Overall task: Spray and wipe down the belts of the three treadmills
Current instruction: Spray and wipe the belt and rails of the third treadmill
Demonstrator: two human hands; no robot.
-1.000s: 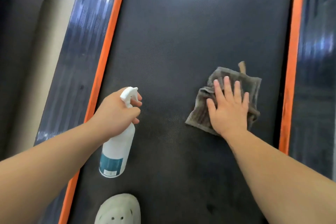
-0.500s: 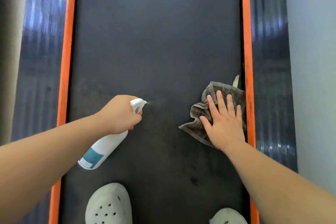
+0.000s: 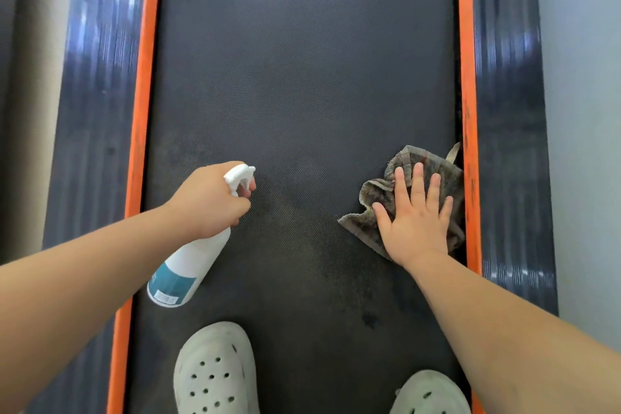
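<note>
Head view looks down on my two hands over the dark treadmill belt (image 3: pixel 302 77), which runs between orange side strips (image 3: pixel 142 104). My left hand (image 3: pixel 208 198) is curled round the neck of the white spray bottle (image 3: pixel 188 265), nozzle pointing far and right. My right hand (image 3: pixel 415 222) lies flat, fingers spread, pressing the crumpled grey cloth (image 3: pixel 379 205) (it sits against the right strip). My pale clogs (image 3: pixel 215 370) stand on the near belt.
</note>
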